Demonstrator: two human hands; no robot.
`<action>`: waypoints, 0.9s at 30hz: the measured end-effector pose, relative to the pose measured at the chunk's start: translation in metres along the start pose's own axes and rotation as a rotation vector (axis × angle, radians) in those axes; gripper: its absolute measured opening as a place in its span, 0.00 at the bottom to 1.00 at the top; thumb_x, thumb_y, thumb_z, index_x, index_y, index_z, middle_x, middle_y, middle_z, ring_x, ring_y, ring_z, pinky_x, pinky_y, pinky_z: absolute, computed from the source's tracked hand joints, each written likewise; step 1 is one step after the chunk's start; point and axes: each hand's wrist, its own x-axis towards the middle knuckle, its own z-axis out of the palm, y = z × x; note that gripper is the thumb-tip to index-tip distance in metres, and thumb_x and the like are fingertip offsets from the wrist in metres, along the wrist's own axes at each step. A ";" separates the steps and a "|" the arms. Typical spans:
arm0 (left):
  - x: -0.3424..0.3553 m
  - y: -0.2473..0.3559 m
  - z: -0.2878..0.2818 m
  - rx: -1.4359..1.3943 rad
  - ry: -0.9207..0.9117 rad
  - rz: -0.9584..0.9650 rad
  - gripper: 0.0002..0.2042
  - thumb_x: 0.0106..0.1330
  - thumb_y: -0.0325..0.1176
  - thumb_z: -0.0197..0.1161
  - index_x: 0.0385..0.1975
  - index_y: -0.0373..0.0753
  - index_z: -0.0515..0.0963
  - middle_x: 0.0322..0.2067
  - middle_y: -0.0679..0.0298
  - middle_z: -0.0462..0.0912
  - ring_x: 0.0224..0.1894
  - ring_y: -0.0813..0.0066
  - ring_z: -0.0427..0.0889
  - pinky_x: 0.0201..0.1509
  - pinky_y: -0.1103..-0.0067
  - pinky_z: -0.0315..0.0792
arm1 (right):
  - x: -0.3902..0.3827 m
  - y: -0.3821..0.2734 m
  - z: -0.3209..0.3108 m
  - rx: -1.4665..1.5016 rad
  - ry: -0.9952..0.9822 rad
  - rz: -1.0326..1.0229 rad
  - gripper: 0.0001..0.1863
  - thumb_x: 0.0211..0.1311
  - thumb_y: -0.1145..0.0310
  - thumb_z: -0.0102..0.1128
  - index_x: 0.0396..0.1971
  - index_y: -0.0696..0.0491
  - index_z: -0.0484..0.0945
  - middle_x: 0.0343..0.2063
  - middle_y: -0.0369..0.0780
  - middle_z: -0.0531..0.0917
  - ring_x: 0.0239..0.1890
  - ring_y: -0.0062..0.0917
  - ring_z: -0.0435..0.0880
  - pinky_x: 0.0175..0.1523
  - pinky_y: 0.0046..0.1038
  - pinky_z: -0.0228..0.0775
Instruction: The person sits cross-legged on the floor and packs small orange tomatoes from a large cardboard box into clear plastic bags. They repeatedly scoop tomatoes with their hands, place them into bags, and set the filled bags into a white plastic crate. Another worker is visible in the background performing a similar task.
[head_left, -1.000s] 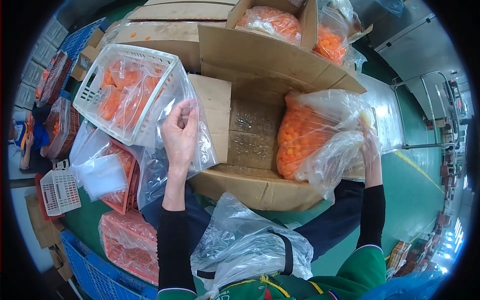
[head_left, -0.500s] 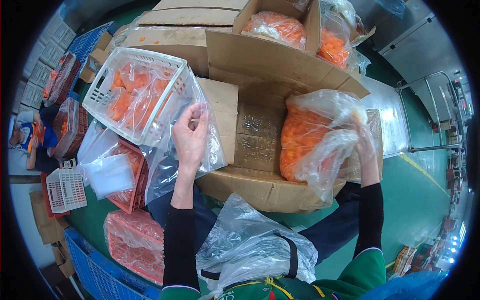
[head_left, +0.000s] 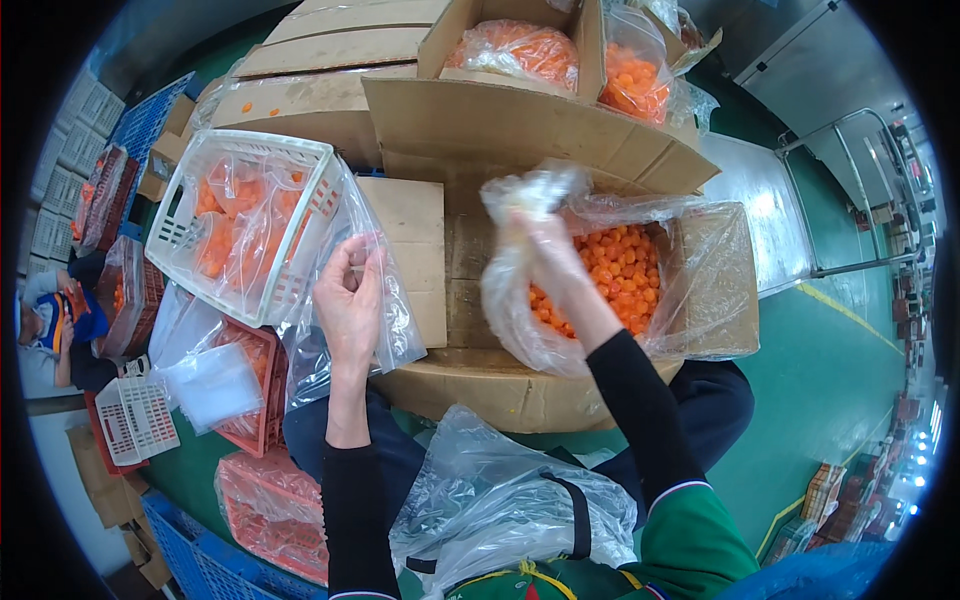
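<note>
My left hand (head_left: 348,300) is closed on a clear empty plastic bag (head_left: 395,330) beside a white crate (head_left: 160,240) of bagged orange pieces. My right hand (head_left: 545,255) grips the bunched top of a large clear bag, pulled leftward across the cardboard box (head_left: 468,390). Small round orange pieces (head_left: 615,265) show through the bag's wide mouth, in the box's right part. A flat cardboard sheet (head_left: 405,260) lies at the box's left.
Red crates (head_left: 270,500) and folded clear bags (head_left: 200,385) are at my left. A person (head_left: 55,320) sits at far left. Cartons (head_left: 340,35) and bagged pieces (head_left: 515,55) stand behind. A metal trolley (head_left: 745,225) is at right.
My right hand has swung left with the bag's gathered top, uncovering the orange pieces inside. My left hand still holds the clear bag.
</note>
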 end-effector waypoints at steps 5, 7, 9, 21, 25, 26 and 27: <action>0.003 -0.003 0.013 0.040 -0.038 0.008 0.12 0.68 0.28 0.64 0.49 0.33 0.81 0.28 0.70 0.82 0.23 0.91 0.71 0.25 0.87 0.65 | 0.018 0.072 0.004 -1.021 -0.227 -0.106 0.41 0.62 0.37 0.57 0.53 0.66 0.76 0.49 0.55 0.82 0.53 0.40 0.80 0.56 0.37 0.71; 0.003 -0.006 0.000 0.064 -0.009 0.015 0.11 0.68 0.27 0.64 0.49 0.34 0.80 0.28 0.71 0.81 0.23 0.91 0.72 0.26 0.87 0.65 | 0.001 0.043 0.022 -0.933 -0.473 0.099 0.43 0.64 0.37 0.54 0.59 0.66 0.72 0.54 0.58 0.79 0.59 0.44 0.77 0.63 0.38 0.66; 0.001 0.001 0.010 0.017 -0.020 0.032 0.11 0.69 0.26 0.63 0.49 0.34 0.80 0.28 0.71 0.80 0.23 0.91 0.72 0.26 0.88 0.66 | 0.000 0.039 -0.002 -0.848 -0.533 0.142 0.40 0.67 0.40 0.52 0.60 0.64 0.71 0.58 0.55 0.76 0.61 0.42 0.75 0.66 0.35 0.63; -0.002 0.001 0.016 0.101 -0.058 0.034 0.10 0.69 0.25 0.61 0.49 0.35 0.80 0.27 0.69 0.82 0.24 0.90 0.74 0.27 0.87 0.67 | -0.063 0.064 -0.046 -1.457 -0.746 0.023 0.24 0.62 0.56 0.60 0.53 0.54 0.77 0.44 0.55 0.83 0.49 0.49 0.82 0.56 0.42 0.72; -0.001 -0.002 0.019 0.079 -0.068 0.023 0.10 0.69 0.25 0.61 0.48 0.35 0.80 0.28 0.70 0.82 0.23 0.90 0.73 0.26 0.87 0.66 | -0.054 0.093 -0.046 -1.704 -0.845 -0.028 0.17 0.59 0.64 0.59 0.45 0.57 0.82 0.40 0.52 0.85 0.43 0.45 0.85 0.50 0.41 0.77; 0.000 -0.002 0.018 0.086 -0.068 0.031 0.10 0.69 0.25 0.61 0.48 0.35 0.80 0.27 0.70 0.82 0.23 0.90 0.73 0.26 0.88 0.66 | -0.054 0.100 -0.047 -1.791 -0.840 -0.106 0.15 0.58 0.66 0.58 0.42 0.58 0.83 0.39 0.52 0.86 0.42 0.44 0.86 0.48 0.41 0.78; 0.000 -0.002 0.017 0.092 -0.069 0.040 0.10 0.69 0.25 0.61 0.48 0.35 0.80 0.27 0.70 0.82 0.23 0.91 0.73 0.26 0.88 0.66 | -0.054 0.107 -0.048 -1.853 -0.827 -0.150 0.14 0.57 0.66 0.58 0.39 0.59 0.83 0.38 0.51 0.86 0.41 0.43 0.86 0.47 0.41 0.78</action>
